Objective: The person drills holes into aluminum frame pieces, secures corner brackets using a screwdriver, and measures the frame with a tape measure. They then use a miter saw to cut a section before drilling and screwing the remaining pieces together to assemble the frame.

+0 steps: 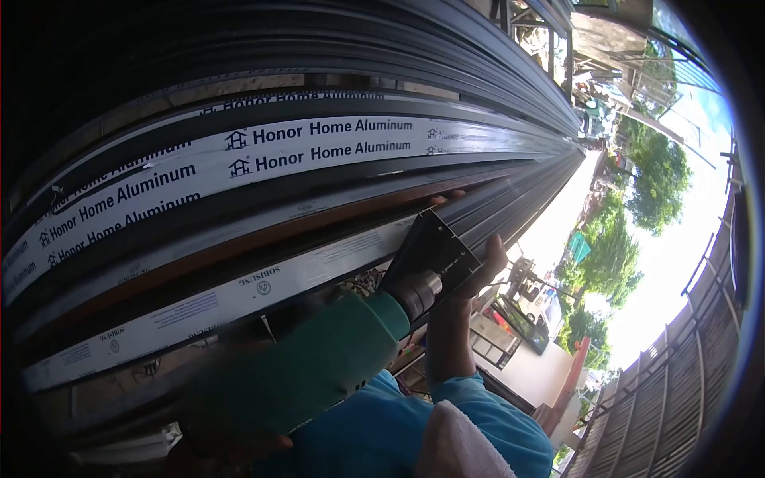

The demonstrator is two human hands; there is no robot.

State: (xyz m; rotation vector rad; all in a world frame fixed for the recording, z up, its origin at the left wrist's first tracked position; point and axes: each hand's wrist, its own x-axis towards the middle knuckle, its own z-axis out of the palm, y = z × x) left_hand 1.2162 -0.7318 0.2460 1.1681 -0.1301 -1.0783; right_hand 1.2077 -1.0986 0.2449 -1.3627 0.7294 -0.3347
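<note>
A green power drill [319, 358] with a metal chuck fills the lower middle, its rear blurred. My left hand [275, 444] is closed around it, mostly in shadow. The chuck is up against or just in front of the open end of a black aluminum profile [437, 245]; the bit cannot be made out. My right hand [484, 271] grips this profile near its end, thumb on the near side and fingertips showing beyond the far edge. A white SOBISUNG label strip runs along the profile's side.
Long dark aluminum profiles [510, 203] lie stacked alongside, some wrapped in Honor Home Aluminum film [319, 139]. A white towel [462, 446] hangs by my blue sleeve [502, 418]. Trees [657, 171] and a corrugated metal wall [677, 374] stand farther off.
</note>
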